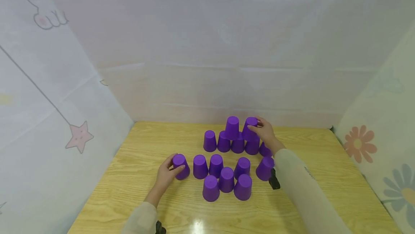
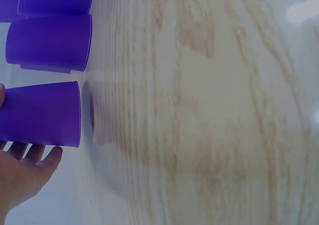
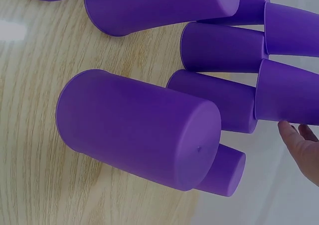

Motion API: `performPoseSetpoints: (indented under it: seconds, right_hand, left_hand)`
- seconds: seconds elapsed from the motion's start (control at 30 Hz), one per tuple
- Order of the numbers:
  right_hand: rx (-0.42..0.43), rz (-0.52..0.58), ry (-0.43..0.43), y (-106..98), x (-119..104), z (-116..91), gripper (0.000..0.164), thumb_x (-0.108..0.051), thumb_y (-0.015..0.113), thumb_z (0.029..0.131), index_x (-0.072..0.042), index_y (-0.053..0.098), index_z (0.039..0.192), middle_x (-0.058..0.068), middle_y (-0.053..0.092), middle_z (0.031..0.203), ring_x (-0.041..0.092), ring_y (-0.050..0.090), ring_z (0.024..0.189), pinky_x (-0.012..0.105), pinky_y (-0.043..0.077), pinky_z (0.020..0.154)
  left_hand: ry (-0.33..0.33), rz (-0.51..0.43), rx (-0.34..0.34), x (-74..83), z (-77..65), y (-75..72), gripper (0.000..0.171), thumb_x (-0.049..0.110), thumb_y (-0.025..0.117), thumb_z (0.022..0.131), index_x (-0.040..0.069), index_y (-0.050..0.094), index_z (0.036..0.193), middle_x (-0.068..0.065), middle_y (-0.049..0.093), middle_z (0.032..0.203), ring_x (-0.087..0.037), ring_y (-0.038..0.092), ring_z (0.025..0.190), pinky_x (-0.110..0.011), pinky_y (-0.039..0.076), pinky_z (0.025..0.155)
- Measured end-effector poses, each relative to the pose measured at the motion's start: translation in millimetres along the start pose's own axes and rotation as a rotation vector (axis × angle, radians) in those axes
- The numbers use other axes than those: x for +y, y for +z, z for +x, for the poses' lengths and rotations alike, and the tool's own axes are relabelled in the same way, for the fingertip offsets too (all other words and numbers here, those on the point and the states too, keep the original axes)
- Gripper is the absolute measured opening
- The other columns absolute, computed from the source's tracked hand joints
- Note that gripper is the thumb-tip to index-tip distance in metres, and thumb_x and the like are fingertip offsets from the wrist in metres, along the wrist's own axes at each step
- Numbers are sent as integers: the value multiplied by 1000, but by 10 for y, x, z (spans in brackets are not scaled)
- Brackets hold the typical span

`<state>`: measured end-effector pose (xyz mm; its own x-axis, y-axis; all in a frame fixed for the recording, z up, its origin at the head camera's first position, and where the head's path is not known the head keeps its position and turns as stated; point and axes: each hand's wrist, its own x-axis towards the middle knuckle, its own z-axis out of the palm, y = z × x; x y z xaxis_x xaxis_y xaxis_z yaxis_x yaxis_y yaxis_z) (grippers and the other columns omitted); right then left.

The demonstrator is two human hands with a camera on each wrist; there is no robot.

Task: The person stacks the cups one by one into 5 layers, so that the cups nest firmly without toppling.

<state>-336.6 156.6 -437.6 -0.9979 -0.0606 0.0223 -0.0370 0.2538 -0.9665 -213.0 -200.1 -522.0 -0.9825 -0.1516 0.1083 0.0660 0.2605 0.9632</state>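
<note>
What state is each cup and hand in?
Left hand: gripping a cup
That cup: upside down, slightly off table
Right hand: holding a cup
That cup: upside down, upper tier
Other upper cup: upside down
Back row: upside down, on table
Front cups: upside down, on table

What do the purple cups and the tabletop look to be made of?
Purple cups: probably plastic, satin finish; smooth, evenly coloured walls and a small moulding-like mark on one base.
Tabletop: wood or wood-look laminate, fairly glossy; grain lines and a bright reflection.
</note>
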Motion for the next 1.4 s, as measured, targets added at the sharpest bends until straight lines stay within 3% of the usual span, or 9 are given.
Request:
performPoseSetpoints:
  seconds: [0.5, 0.9, 1.27, 1.4]
  right_hand:
    - [-22, -26, -26, -135, 23, -121, 64, -20, 62, 80, -4, 30, 133, 25, 33, 128, 37, 32, 116, 45, 31, 92]
    - [-85, -23, -76, -253, -21, -350, 64, -21, 61, 81, -3, 28, 133, 26, 30, 129, 40, 31, 115, 49, 29, 92]
    - [-80, 4, -125, -288, 57, -592, 61, -13, 63, 79, 0, 32, 130, 22, 34, 129, 39, 33, 114, 47, 30, 92]
    - [-110, 36, -119, -290, 89, -715, 62, -17, 64, 78, -1, 33, 130, 20, 35, 128, 38, 33, 115, 47, 31, 91]
  left_hand:
    - [46, 25, 19, 119, 177, -96, 56, 9, 72, 69, 0, 48, 120, -22, 52, 111, -33, 47, 103, -44, 38, 86]
    - [35, 45, -5, 321, 453, -172, 60, 22, 72, 70, 5, 47, 122, -17, 52, 112, -29, 47, 103, -44, 36, 88]
    - [60, 64, -57, 526, 649, -89, 60, 30, 71, 70, 10, 48, 121, -12, 52, 112, -26, 46, 104, -43, 37, 87]
    - [86, 63, -71, 596, 730, -17, 58, 30, 72, 70, 11, 50, 120, -11, 53, 111, -26, 47, 103, -42, 40, 85]
